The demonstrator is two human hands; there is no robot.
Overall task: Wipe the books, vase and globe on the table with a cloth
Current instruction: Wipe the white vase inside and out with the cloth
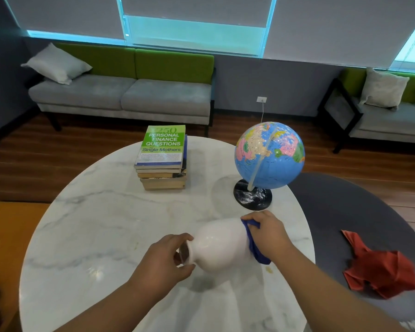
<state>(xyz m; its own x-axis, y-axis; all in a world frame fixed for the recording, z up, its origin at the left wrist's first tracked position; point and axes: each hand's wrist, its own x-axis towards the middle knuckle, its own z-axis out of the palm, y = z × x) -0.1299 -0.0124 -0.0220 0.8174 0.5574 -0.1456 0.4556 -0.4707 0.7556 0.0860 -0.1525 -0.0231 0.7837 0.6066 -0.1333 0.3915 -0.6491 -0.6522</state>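
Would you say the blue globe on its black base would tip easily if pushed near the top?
Probably top-heavy: the blue globe is far wider than its black round base, so a high push may tip it. The sphere likely spins within its white arc. Glossy surface, possibly slippery.

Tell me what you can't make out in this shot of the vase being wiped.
All in the head view:
- Bottom of the vase: covered by the blue cloth and the right hand.
- Vase mouth: mostly hidden by the left hand gripping that end.
- Lower books: titles hidden under the top one; only page edges show.
- Globe: far side faces away.
- Red cloth: blurred, folds unclear.
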